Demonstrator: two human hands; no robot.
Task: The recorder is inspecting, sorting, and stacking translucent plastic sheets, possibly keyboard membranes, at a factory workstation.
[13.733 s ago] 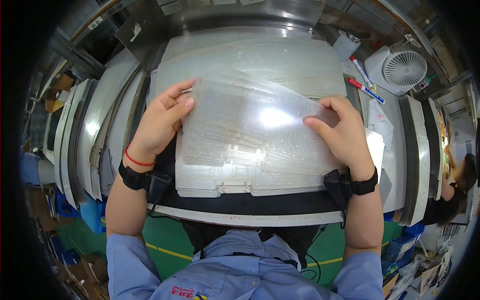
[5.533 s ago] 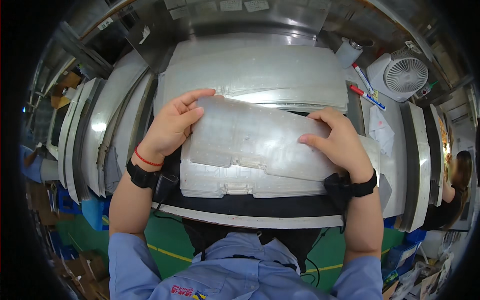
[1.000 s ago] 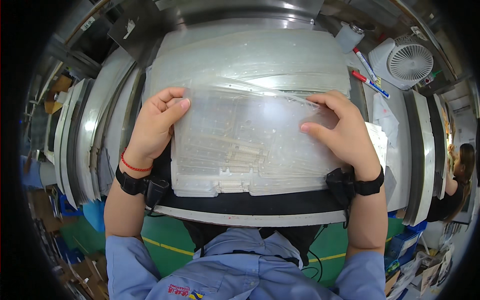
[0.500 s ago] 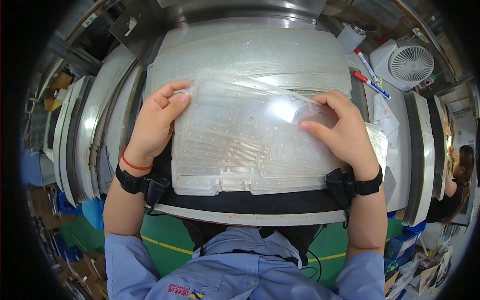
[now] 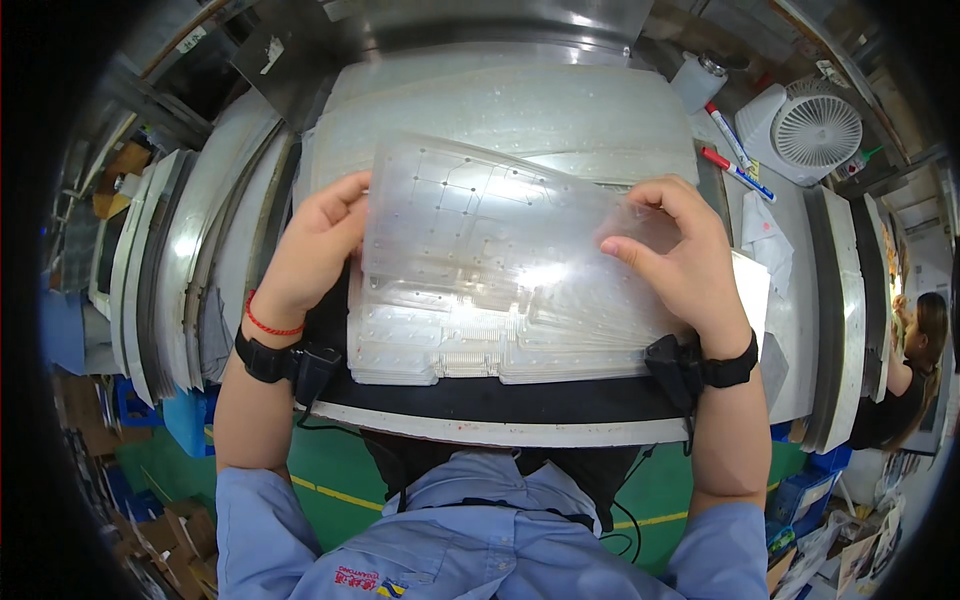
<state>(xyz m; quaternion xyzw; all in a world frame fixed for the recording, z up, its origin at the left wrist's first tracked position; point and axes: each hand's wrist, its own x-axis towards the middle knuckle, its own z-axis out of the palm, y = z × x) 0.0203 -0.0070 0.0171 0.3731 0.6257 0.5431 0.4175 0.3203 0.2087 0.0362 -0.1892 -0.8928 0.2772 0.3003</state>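
Observation:
A thin translucent plastic sheet [image 5: 470, 205] with printed dots and fine lines is raised at a slant over a fanned stack of similar sheets [image 5: 400, 362]. At the sheet's left edge my left hand [image 5: 325, 235] is closed, its fingertips partly hidden behind the plastic. My right hand [image 5: 685, 255] grips the right end between thumb and curled fingers, and the plastic bends there. Tabs with pale stripes stick out along the near side of the stack. The stack lies on a black mat [image 5: 480, 402] near the table's front edge.
Behind my hands is a broad pile of larger clear sheets [image 5: 500, 105]. To the right are two markers [image 5: 738, 172], a bottle [image 5: 700, 80], a white fan [image 5: 805, 130] and a cloth [image 5: 765, 235]. Upright panels [image 5: 190, 250] stand at left. Another person [image 5: 905, 370] is at far right.
The sheet has separated further from the stack and tilted, so its dots and lines show darker. My left thumb no longer shows on top of it. My right hand has barely moved.

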